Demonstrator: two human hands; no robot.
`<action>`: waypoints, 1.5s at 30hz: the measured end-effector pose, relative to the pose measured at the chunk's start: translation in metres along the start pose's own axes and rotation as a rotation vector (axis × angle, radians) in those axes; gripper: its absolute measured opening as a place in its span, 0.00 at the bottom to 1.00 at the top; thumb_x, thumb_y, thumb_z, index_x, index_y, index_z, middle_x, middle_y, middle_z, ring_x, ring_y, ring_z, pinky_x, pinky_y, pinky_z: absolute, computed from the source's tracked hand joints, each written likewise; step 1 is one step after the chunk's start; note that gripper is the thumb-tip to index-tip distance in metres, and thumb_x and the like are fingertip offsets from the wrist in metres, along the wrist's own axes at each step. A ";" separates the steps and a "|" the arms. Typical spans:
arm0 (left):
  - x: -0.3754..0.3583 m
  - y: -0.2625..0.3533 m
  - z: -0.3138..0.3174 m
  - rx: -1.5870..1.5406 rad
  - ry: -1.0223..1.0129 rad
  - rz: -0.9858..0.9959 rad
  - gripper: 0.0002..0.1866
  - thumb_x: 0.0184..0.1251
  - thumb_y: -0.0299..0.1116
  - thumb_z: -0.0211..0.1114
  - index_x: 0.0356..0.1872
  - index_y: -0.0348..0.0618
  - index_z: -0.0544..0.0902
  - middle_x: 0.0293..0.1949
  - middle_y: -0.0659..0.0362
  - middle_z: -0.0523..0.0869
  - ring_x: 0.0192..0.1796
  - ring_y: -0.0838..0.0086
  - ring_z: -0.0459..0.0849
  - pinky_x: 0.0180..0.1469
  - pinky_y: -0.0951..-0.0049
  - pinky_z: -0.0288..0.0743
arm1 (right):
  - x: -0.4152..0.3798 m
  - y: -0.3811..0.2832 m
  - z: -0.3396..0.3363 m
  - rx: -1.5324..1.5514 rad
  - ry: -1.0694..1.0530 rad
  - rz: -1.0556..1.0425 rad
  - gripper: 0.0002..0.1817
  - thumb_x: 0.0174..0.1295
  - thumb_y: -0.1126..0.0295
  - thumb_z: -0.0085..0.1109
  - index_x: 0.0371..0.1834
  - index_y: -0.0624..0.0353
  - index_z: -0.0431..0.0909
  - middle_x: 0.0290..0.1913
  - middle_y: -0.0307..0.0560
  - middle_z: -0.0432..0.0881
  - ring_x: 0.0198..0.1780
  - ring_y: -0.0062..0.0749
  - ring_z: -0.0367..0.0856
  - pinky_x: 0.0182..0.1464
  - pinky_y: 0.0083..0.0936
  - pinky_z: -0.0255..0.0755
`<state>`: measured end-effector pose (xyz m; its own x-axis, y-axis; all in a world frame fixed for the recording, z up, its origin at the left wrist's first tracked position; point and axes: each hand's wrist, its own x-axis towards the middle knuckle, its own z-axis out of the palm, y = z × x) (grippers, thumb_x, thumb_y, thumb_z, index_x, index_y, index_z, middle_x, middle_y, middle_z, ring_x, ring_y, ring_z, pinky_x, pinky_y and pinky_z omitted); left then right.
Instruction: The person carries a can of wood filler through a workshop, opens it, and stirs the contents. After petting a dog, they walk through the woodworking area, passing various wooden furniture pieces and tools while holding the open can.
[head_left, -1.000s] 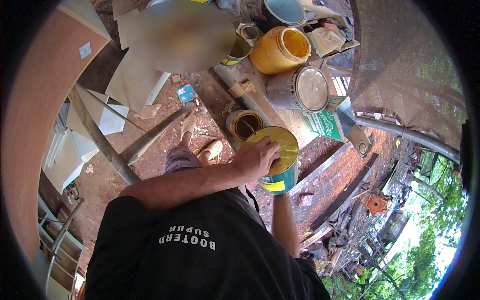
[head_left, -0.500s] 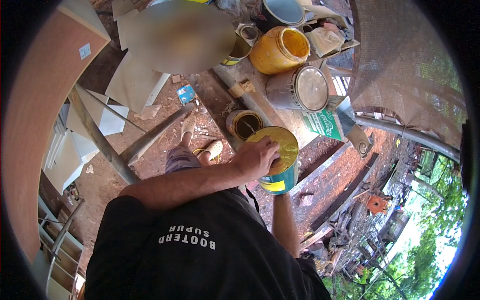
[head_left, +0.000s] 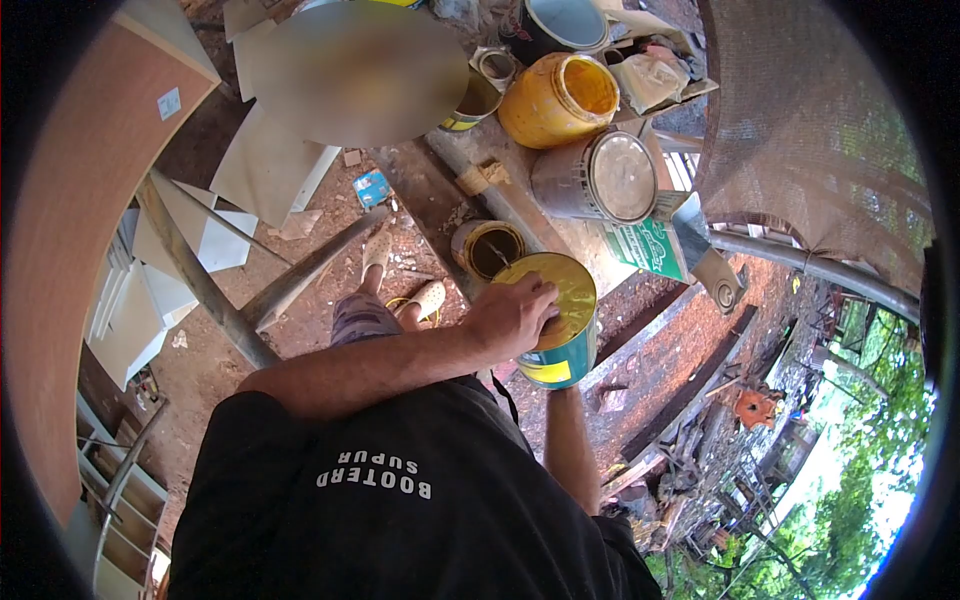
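A teal and yellow paint can [head_left: 552, 368] is held tilted, its gold round end [head_left: 572, 292] facing up. My left hand [head_left: 515, 318] reaches across from the left, with bent fingers closed over the gold end near its edge. From below, my right forearm [head_left: 571, 445] runs up to the can's underside; the right hand holds it there, fingers hidden behind it. Beside the tilted rim stands a smaller open tin [head_left: 488, 247] with stained edges and dark contents. A thin stream of liquid [head_left: 501, 254] shows between the rim and this tin.
A yellow-stained jar [head_left: 545, 105], a lidded bucket [head_left: 598, 178] and a dark bucket [head_left: 560, 25] stand on the wooden bench [head_left: 520, 190]. A green-white packet [head_left: 648, 248] lies at its edge. Wooden poles [head_left: 205, 265] cross at left. A blurred patch covers the top.
The thin stream looks slightly different in shape. Both hands and the paint can hold almost the same position.
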<state>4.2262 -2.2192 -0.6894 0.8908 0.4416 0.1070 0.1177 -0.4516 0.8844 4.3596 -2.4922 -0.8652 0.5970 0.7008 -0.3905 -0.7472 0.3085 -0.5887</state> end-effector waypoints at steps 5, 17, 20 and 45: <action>0.000 -0.001 0.001 0.003 -0.005 -0.004 0.11 0.70 0.34 0.70 0.45 0.40 0.80 0.39 0.51 0.82 0.35 0.54 0.88 0.35 0.55 0.83 | 0.000 -0.001 0.003 -0.026 -0.019 -0.022 0.35 0.82 0.45 0.38 0.85 0.51 0.54 0.84 0.48 0.59 0.82 0.42 0.60 0.84 0.43 0.49; 0.000 0.000 0.000 -0.008 -0.003 -0.010 0.12 0.69 0.34 0.71 0.45 0.39 0.80 0.39 0.51 0.83 0.36 0.54 0.88 0.35 0.55 0.83 | 0.002 0.002 -0.026 -0.027 -0.023 -0.027 0.35 0.82 0.45 0.36 0.85 0.51 0.52 0.84 0.47 0.58 0.82 0.41 0.58 0.85 0.41 0.47; 0.000 0.000 0.001 -0.007 0.002 -0.008 0.11 0.69 0.33 0.71 0.45 0.40 0.80 0.39 0.52 0.83 0.35 0.55 0.89 0.35 0.55 0.83 | 0.003 0.002 -0.028 -0.025 -0.058 -0.032 0.35 0.83 0.46 0.36 0.85 0.52 0.52 0.84 0.47 0.58 0.82 0.41 0.58 0.85 0.40 0.47; 0.000 0.001 0.001 -0.011 0.017 -0.017 0.11 0.69 0.34 0.71 0.44 0.40 0.80 0.38 0.51 0.83 0.36 0.53 0.88 0.35 0.55 0.83 | 0.002 0.009 -0.076 -1.222 0.083 -0.145 0.34 0.82 0.48 0.39 0.85 0.51 0.53 0.84 0.46 0.59 0.82 0.39 0.58 0.84 0.40 0.49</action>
<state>4.2265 -2.2204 -0.6894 0.8811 0.4623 0.0999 0.1276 -0.4357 0.8910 4.3763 -2.5364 -0.9254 0.7014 0.6537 -0.2840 0.0647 -0.4552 -0.8880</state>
